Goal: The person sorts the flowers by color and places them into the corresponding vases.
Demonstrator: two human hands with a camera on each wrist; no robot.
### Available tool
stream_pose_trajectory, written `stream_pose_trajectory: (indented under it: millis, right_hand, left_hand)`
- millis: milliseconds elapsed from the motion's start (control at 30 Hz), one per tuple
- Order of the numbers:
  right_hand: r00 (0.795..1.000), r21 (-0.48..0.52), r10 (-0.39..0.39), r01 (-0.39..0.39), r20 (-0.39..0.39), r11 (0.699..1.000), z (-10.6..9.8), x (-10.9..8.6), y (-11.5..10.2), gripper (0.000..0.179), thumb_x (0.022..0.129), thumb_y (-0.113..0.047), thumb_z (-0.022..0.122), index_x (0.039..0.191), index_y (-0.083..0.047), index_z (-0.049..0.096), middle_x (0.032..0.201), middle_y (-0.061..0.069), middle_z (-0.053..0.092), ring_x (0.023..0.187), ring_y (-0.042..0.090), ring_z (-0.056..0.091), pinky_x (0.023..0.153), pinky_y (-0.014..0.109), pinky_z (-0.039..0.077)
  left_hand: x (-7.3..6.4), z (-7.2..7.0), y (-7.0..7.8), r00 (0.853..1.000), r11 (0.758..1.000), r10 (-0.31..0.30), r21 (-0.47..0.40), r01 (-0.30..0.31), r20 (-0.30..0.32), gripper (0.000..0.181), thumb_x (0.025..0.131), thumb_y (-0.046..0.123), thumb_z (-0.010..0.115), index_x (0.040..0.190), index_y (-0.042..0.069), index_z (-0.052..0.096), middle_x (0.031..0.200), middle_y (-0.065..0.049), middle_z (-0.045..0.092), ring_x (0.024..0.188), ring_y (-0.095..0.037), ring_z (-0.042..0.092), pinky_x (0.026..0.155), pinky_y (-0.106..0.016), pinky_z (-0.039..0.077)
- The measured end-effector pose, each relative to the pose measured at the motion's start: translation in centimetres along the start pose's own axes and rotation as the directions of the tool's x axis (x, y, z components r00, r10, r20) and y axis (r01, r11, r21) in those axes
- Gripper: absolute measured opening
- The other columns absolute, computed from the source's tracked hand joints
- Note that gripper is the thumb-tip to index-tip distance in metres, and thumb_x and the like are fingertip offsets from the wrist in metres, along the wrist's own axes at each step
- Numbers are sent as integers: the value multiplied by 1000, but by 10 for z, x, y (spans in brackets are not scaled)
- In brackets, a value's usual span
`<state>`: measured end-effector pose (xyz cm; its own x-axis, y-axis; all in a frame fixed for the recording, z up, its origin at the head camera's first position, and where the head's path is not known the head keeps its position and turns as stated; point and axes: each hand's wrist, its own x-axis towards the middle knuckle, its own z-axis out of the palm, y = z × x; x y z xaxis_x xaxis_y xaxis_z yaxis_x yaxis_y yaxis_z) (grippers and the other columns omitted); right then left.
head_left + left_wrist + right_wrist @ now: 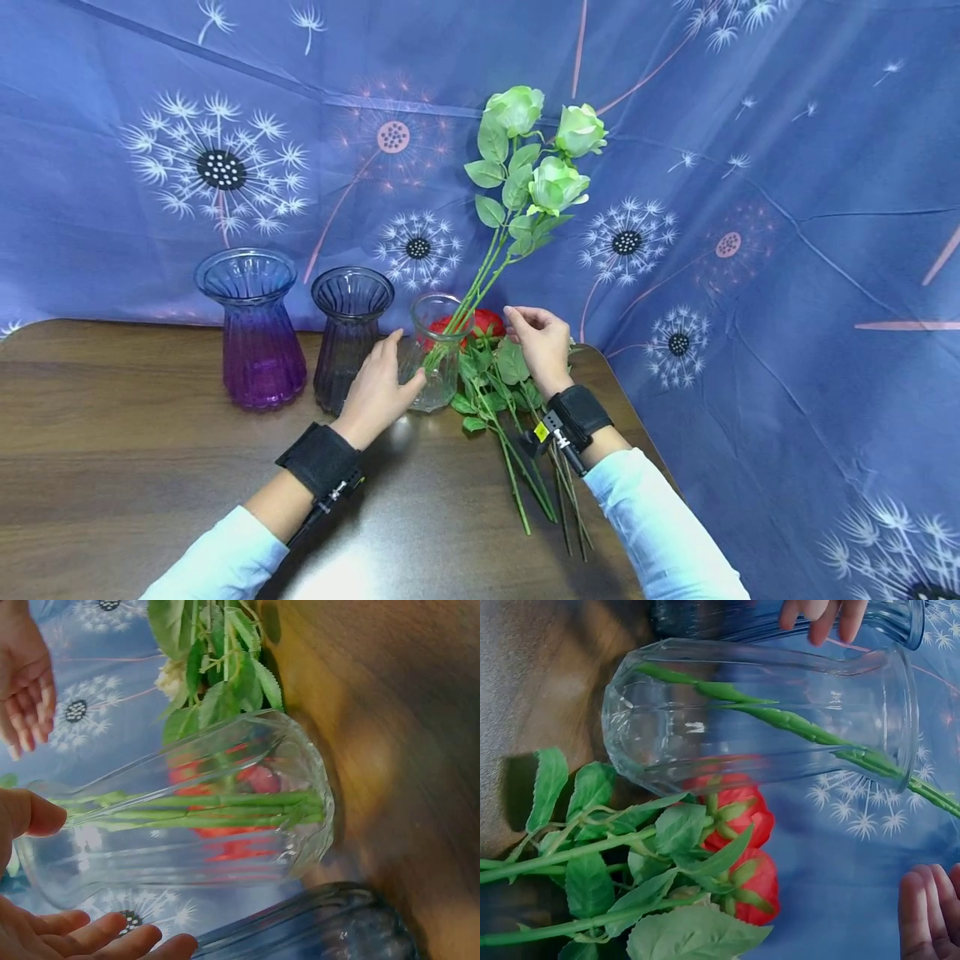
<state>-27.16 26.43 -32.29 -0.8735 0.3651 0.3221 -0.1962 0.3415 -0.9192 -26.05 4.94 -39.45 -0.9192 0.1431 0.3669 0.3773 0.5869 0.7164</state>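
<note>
Several pale green artificial roses [557, 185] stand in a clear glass vase [429, 393], leaning right over its rim. Through the glass, their green stems [247, 808] reach the base. My left hand [378, 390] is at the vase's left side, thumb and fingers spread; whether the thumb touches the glass I cannot tell. To the right of the vase, my right hand [543, 343] is raised above the lying flowers, fingers loosely bent and holding nothing. Red roses [754, 881] with leafy stems lie on the table beside the vase.
Left of the clear vase stand a dark grey glass vase [348, 342] and a blue-to-purple glass vase [262, 358]. Loose stems [517, 479] extend toward the front of the wooden table [135, 467]. A blue dandelion-print cloth [750, 275] hangs behind.
</note>
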Motion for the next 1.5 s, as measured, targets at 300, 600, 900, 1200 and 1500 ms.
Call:
stream_pose_trajectory:
  millis: [300, 600, 900, 1200, 1500]
  right_hand:
    - [997, -88, 49, -45, 51, 995, -9, -7, 5, 25, 87, -24, 66, 101, -3, 69, 85, 7, 69, 65, 1, 63, 69, 31, 57]
    - [994, -107, 98, -92, 53, 990, -15, -12, 19, 24, 87, -17, 66, 100, 2, 69, 77, 4, 69, 60, 1, 62, 64, 27, 57]
    - [975, -145, 213, -202, 63, 969, -21, -18, 46, 24, 86, -14, 66, 101, 5, 68, 83, 12, 71, 65, 12, 66, 59, 21, 52]
    - [956, -228, 275, -246, 105, 942, -23, -22, 73, 25, 87, -14, 64, 102, 5, 68, 94, 23, 68, 73, 22, 65, 69, 34, 56]
    - [939, -311, 315, -261, 136, 914, -22, -27, 85, 26, 88, -15, 63, 105, 4, 67, 96, 20, 68, 78, 26, 66, 70, 34, 56]
  left_hand:
    - [-14, -24, -1, 1000, 1000, 7, -28, -8, -29, 59, 85, 27, 62, 134, 1, 42, 129, -21, 52, 117, -37, 52, 93, -51, 44]
    - [-20, -45, -6, 996, 999, -10, -42, 6, -87, 43, 87, 24, 61, 122, 3, 51, 122, -16, 55, 108, -32, 57, 85, -46, 48]
    - [-22, -64, -15, 988, 998, -32, -60, 23, -150, 44, 87, 26, 62, 122, 3, 50, 112, -15, 61, 98, -34, 62, 78, -47, 49]
    - [-19, -69, -27, 976, 998, -10, -59, -3, -217, 48, 83, 27, 69, 115, -3, 50, 111, -18, 57, 98, -33, 59, 79, -47, 48]
    - [-11, -73, -29, 966, 999, -23, -42, 13, -257, 61, 81, 33, 72, 120, -6, 45, 115, -23, 52, 102, -37, 56, 83, -49, 46]
